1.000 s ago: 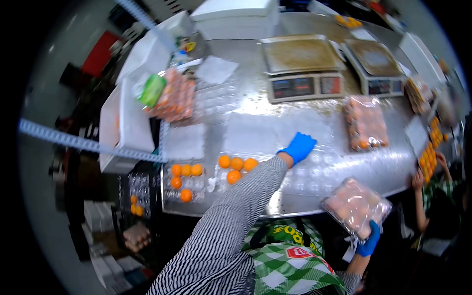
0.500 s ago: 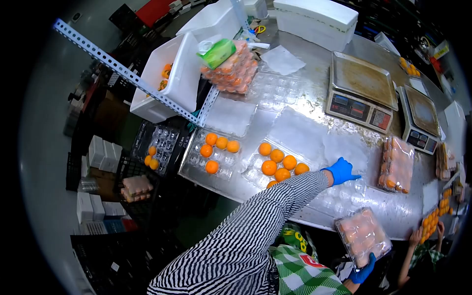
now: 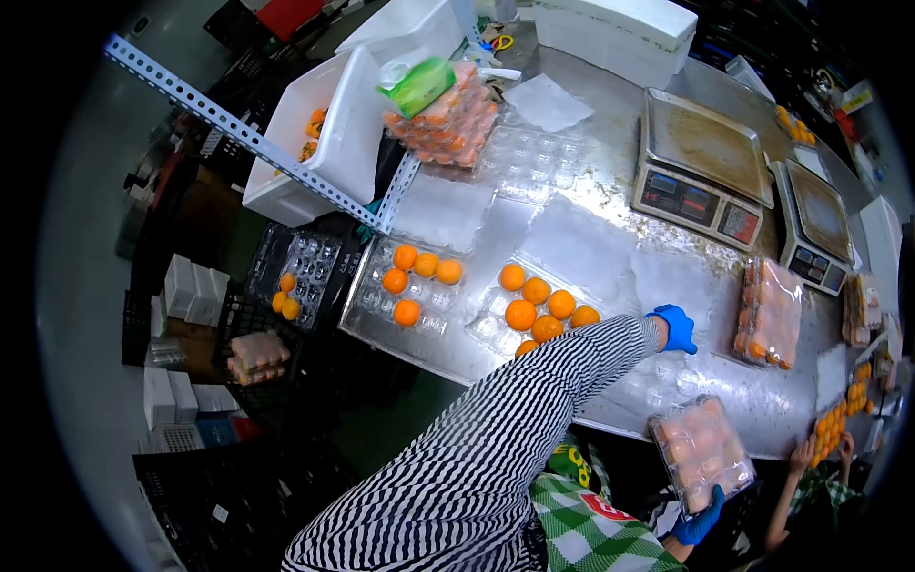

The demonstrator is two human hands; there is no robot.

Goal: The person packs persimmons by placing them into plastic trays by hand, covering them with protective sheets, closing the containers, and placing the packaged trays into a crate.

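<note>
My left hand (image 3: 675, 329), in a blue glove, is over clear empty trays (image 3: 658, 379) near the table's front edge; its fingers curl together and their tips are hidden. At the lower right my right hand (image 3: 701, 520), also blue-gloved, grips a clear wrapped pack (image 3: 703, 452) of pale orange fruit by its lower edge. The pack hangs just off the table edge. Left of my left forearm, a clear tray (image 3: 491, 329) holds several oranges (image 3: 520, 315). Another tray (image 3: 434, 300) with several oranges stands at the table's left corner.
Two scales (image 3: 703, 162) (image 3: 818, 224) stand at the back right. Stacked packs (image 3: 768, 313) lie before them; more (image 3: 448, 124) stand at the back left beside white foam boxes (image 3: 348, 143). A perforated metal bar (image 3: 224, 124) crosses the left. Another person's hands (image 3: 803, 454) are far right.
The view has turned and shifted, bringing more of both orange trays into sight. My left hand has gone from extended fingers to curled ones. The pack stays in my right hand.
</note>
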